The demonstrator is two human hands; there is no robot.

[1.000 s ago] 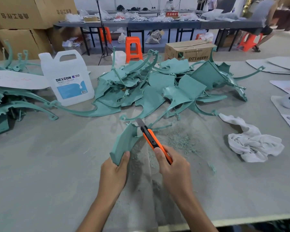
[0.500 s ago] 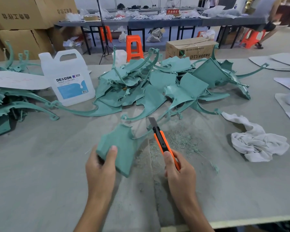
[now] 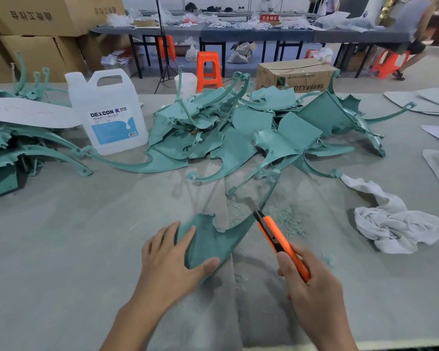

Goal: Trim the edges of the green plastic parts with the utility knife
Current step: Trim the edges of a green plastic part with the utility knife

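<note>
A green plastic part [image 3: 213,239] with a long thin arm lies low over the grey table [image 3: 61,236] in front of me. My left hand [image 3: 170,264] holds its broad end, thumb on top and fingers along the far edge. My right hand [image 3: 309,287] grips an orange utility knife [image 3: 276,239]. Its blade is out and lies against the part's thin arm. A large pile of green plastic parts [image 3: 251,133] fills the middle of the table behind.
Green shavings [image 3: 287,219] lie under the knife. A crumpled white rag [image 3: 390,226] sits to the right, a white DEXCON jug [image 3: 107,112] at the back left. More green parts [image 3: 15,150] lie at the far left, flat grey sheets [image 3: 426,102] at the far right.
My left hand has turned the part flatter and shifted its grip to the broad end. The knife has come back from beside the part onto its thin arm.
</note>
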